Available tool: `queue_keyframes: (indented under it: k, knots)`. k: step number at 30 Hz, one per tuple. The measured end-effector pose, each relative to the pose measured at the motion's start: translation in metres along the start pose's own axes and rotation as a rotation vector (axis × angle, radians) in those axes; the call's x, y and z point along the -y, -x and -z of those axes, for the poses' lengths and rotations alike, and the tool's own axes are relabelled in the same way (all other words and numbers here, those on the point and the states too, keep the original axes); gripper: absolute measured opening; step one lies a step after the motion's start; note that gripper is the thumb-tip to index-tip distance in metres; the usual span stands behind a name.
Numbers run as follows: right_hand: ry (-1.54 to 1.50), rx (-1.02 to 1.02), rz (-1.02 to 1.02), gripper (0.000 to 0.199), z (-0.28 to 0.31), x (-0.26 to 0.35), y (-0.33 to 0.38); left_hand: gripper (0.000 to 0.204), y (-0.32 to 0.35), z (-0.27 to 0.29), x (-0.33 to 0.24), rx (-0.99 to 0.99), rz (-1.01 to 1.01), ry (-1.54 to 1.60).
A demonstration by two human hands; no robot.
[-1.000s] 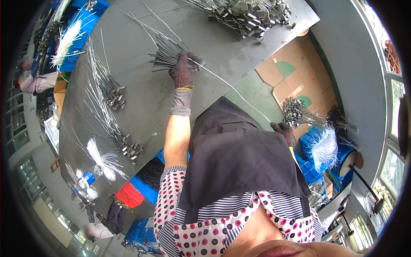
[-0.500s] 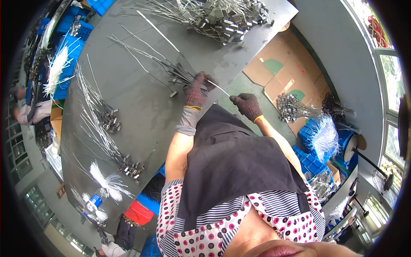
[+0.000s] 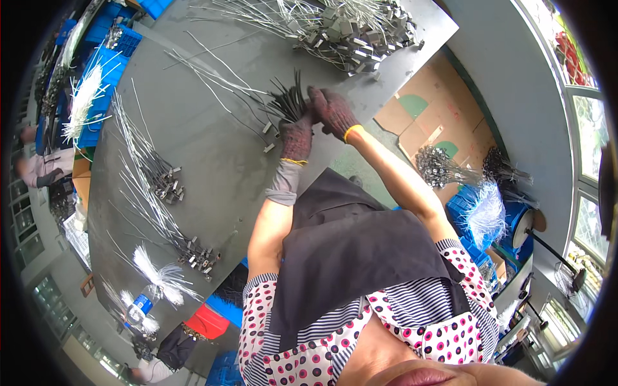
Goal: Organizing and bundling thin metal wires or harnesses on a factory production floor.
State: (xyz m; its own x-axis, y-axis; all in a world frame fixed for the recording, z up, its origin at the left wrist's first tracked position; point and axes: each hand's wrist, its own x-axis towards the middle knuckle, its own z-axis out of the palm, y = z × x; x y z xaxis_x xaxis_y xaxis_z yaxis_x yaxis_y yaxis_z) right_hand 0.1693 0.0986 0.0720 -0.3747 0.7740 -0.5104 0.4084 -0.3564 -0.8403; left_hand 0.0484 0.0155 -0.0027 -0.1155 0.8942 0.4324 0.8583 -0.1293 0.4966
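Observation:
My left hand [image 3: 297, 137], in a dark reddish knitted glove, is closed round a bundle of thin black wires [image 3: 289, 101]. Their dark ends fan out above the fist, away from me. Right against it is my right hand [image 3: 333, 113], gloved alike, its fingers bent in at the bundle's side. Whatever they pinch is hidden between the two gloves. Several loose pale wires [image 3: 222, 82] lie just beyond and left of the bundle on the grey tabletop [image 3: 219, 148]. Small metal blocks [image 3: 268, 147] at their ends rest beside my left wrist.
A large heap of wires with metal blocks [image 3: 354, 38] covers the table's far right. More wire bundles [image 3: 154, 174] lie at the left, near a bottle with white strands [image 3: 142, 302]. Blue crates [image 3: 106, 90] and cardboard [image 3: 444, 109] flank the table. Another person [image 3: 48, 170] is at far left.
My right hand has come left and away from me to meet my left hand. The white strand stretched between them no longer shows. The black wires now point more steeply away.

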Motion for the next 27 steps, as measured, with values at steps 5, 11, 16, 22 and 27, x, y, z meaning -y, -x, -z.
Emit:
queue_keyframes:
  k: [5, 11, 16, 22, 27]
  knots:
    - [0.617, -0.078, 0.387, 0.052, -0.014, 0.01, -0.067, 0.017, -0.006, 0.012, 0.04, 0.263, 0.386, 0.358]
    - [1.056, -0.522, 0.557, 0.039, 0.007, 0.034, -0.148, 0.039, -0.005, 0.038, 0.039, 0.2, 0.919, 0.003]
    - [1.208, -0.464, 0.569, 0.03, 0.012, 0.031, -0.155, 0.031, 0.016, 0.031, 0.073, 0.02, 0.987, 0.344]
    - [1.147, -0.394, 0.563, 0.024, 0.025, 0.011, -0.123, 0.027, -0.03, 0.058, 0.017, -0.211, 1.189, 0.875]
    - [1.017, -0.296, 0.263, 0.021, 0.038, 0.005, -0.079, 0.023, -0.024, 0.025, -0.005, 0.065, 1.138, 1.044]
